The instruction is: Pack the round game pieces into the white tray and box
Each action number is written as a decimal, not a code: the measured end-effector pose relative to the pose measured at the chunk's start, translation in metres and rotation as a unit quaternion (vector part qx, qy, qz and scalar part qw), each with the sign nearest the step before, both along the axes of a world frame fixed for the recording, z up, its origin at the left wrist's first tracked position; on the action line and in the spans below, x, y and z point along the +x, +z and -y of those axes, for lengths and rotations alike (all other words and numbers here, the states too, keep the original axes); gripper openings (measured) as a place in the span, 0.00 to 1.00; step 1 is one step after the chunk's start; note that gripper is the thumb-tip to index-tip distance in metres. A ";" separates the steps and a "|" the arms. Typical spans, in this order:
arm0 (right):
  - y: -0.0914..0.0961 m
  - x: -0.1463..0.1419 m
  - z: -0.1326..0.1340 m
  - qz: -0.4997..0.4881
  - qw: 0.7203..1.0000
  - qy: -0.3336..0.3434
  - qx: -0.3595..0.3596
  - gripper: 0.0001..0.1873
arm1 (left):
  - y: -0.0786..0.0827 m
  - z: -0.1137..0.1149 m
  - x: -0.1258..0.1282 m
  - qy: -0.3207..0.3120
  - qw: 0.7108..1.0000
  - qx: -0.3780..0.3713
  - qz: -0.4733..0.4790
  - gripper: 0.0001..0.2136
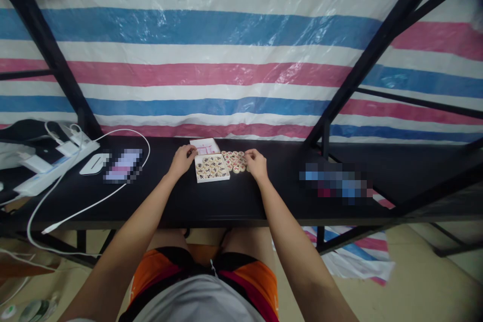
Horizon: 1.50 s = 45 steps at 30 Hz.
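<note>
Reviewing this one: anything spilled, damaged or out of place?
Nothing visible looks spilled or damaged. The oddest bit is a loose white cable, trailing across the desk with its plug end unattached near the front edge. The red pieces sit grouped beside the box. Pixelation hides some detail.

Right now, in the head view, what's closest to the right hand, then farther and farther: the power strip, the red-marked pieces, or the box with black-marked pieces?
1. Red-marked pieces: right beside the right hand, on its left.
2. Box with black-marked pieces: just left of the red ones.
3. Power strip: far over on the left.
</note>
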State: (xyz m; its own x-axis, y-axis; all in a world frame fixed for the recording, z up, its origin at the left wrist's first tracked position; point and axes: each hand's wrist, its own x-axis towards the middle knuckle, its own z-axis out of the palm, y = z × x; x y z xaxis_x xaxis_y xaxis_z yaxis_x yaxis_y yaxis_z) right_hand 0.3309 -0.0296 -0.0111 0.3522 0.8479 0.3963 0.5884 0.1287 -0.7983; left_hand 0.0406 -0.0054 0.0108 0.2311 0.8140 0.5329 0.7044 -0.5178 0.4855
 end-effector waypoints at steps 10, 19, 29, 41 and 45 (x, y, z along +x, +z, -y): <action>-0.006 0.004 -0.004 0.010 1.000 -0.012 -0.005 0.10 | -0.004 -0.007 -0.026 0.085 0.983 -0.149 -0.061 0.07; -0.022 0.010 -0.012 0.130 0.989 -0.049 -0.041 0.11 | -0.004 0.001 -0.010 0.069 0.992 -0.068 -0.078 0.22; -0.024 -0.002 -0.016 0.151 0.986 0.024 -0.061 0.26 | -0.003 0.010 0.000 0.035 0.979 -0.094 -0.178 0.20; -0.022 -0.010 -0.013 0.178 0.978 0.070 -0.089 0.26 | -0.008 0.003 0.006 0.072 0.973 -0.012 -0.220 0.14; -0.024 -0.010 -0.013 0.171 0.980 0.068 -0.076 0.25 | -0.010 0.000 0.005 0.077 0.979 -0.023 -0.189 0.14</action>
State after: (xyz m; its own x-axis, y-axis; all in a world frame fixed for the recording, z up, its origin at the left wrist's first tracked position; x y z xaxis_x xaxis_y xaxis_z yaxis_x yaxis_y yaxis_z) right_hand 0.3204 -0.0162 -0.0352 0.1006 0.9365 0.3360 0.8104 0.1188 -0.5737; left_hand 0.0461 -0.0054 0.0007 0.2770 0.8756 0.3958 0.9063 -0.3749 0.1953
